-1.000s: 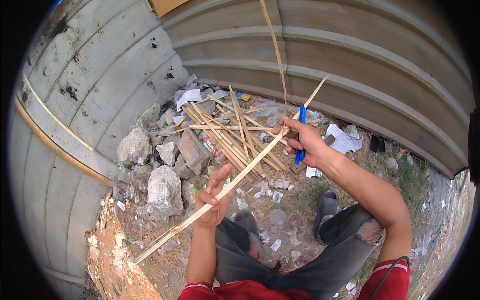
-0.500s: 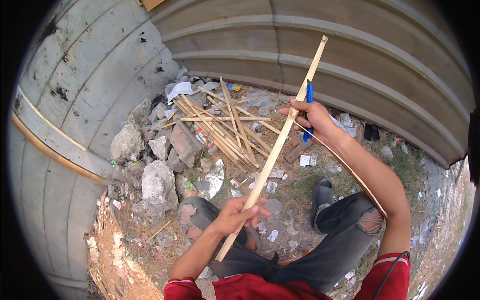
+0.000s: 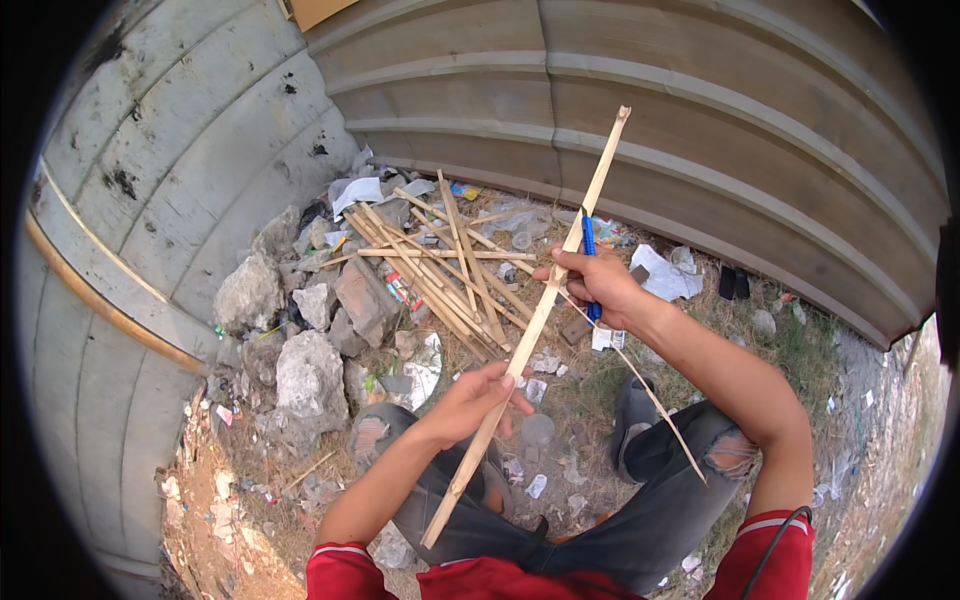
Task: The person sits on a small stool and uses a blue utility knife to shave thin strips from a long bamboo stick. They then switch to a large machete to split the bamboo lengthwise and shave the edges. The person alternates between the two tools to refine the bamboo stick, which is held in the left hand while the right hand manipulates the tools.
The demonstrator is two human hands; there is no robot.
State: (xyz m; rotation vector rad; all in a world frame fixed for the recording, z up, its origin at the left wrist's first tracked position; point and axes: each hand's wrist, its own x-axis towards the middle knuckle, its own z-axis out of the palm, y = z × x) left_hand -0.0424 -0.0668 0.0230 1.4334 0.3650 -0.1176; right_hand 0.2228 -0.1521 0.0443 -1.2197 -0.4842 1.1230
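A long pale split bamboo strip (image 3: pixel 530 335) slants across the view from above my lap up toward the metal wall. My left hand (image 3: pixel 476 402) is closed round its lower part, thumb on top. Higher up, my right hand (image 3: pixel 604 284) holds a blue utility knife (image 3: pixel 589 240) and also pinches the strip between thumb and fingers. The knife lies against the strip's right edge, near a node; its blade tip is too small to make out. From that spot a thin bamboo sliver (image 3: pixel 648 390) hangs down over my right knee.
A pile of bamboo strips (image 3: pixel 445 265) lies ahead on littered ground, beside rough rocks (image 3: pixel 310 375). A brown corrugated metal wall (image 3: pixel 690 120) stands behind, a grey panel wall (image 3: pixel 200 130) at the left. White paper (image 3: pixel 667 273) lies by the metal wall.
The sliver, earlier bent along my right forearm to the elbow, now hangs nearly straight from the strip. Both hands and the strip have shifted slightly left in view, my right hand also lower.
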